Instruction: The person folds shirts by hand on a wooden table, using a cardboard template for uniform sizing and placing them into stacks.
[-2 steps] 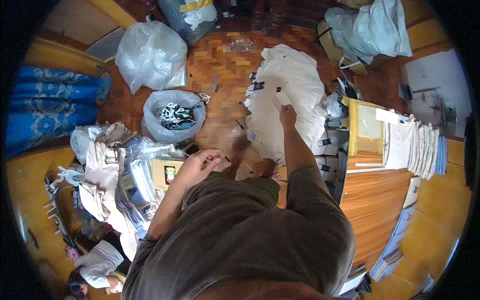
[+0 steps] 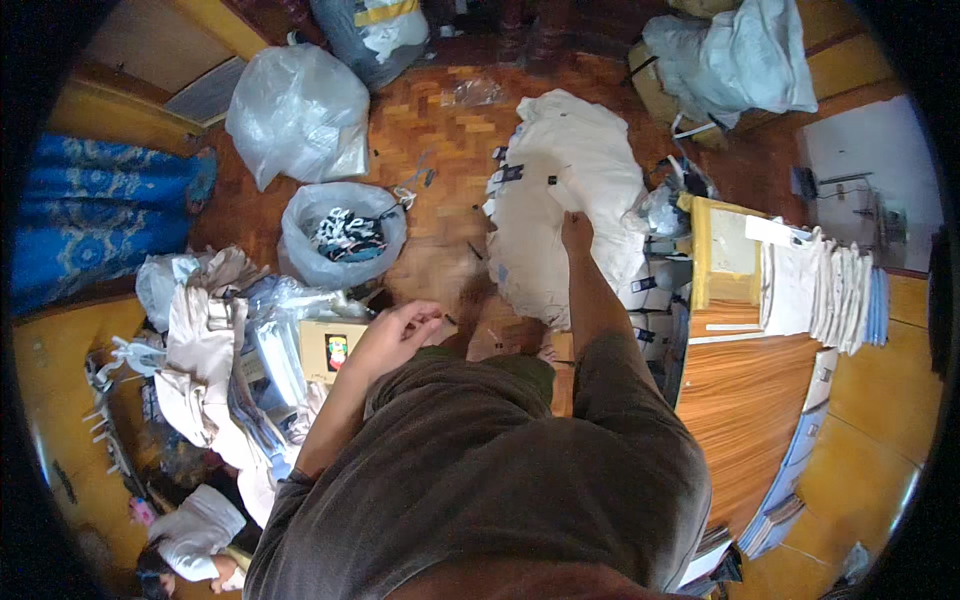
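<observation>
My right hand (image 2: 577,232) reaches forward over a large heap of cream cloth (image 2: 585,130) on the floor. Its fingers are closed on a pale flat piece (image 2: 566,196) of nearly the same colour as the heap, so its outline is hard to make out. A small black label (image 2: 552,180) shows near the far end of that piece. More dark tags (image 2: 510,173) stick out along the heap's left edge. My left hand (image 2: 405,332) hangs by my left thigh, its fingers loosely bent and a little apart, with nothing visible held.
Left of the heap stands a plastic-lined container (image 2: 300,250) of dark and white items. Behind it sits a full clear bag (image 2: 300,110). At right, folded garments (image 2: 840,290) lie on a wood-grain table (image 2: 745,410). A cardboard box (image 2: 315,345) and draped cloth (image 2: 200,370) are at left.
The whole view has shifted slightly left. My right hand stays over the heap, still closed on the pale piece, and my left hand's fingers look a little more bent.
</observation>
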{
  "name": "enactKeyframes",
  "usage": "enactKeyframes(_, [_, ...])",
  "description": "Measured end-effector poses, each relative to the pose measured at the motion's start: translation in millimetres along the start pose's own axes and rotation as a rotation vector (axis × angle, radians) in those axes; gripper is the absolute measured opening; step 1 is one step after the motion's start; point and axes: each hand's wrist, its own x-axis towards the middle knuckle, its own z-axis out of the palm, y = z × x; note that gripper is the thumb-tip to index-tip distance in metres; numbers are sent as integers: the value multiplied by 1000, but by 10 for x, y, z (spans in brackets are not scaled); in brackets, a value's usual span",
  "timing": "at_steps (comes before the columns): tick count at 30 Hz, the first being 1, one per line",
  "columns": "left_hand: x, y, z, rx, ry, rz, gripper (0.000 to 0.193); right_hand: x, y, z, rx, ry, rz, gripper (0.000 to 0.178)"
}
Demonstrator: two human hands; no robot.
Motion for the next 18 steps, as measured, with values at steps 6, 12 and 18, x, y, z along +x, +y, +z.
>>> enactKeyframes(6, [195, -320, 73, -243, -77, 55, 27, -27, -390, -972, 789, 145, 414, 41])
enactKeyframes(12, [1113, 352, -357, 106, 393, 626, 66, -1694, -3009, -3568, 46, -434, -467, 27])
enactKeyframes(18, [1687, 1068, -403, 432, -455, 949, 61, -2819, -3608, -5152, 39, 20, -455, 20])
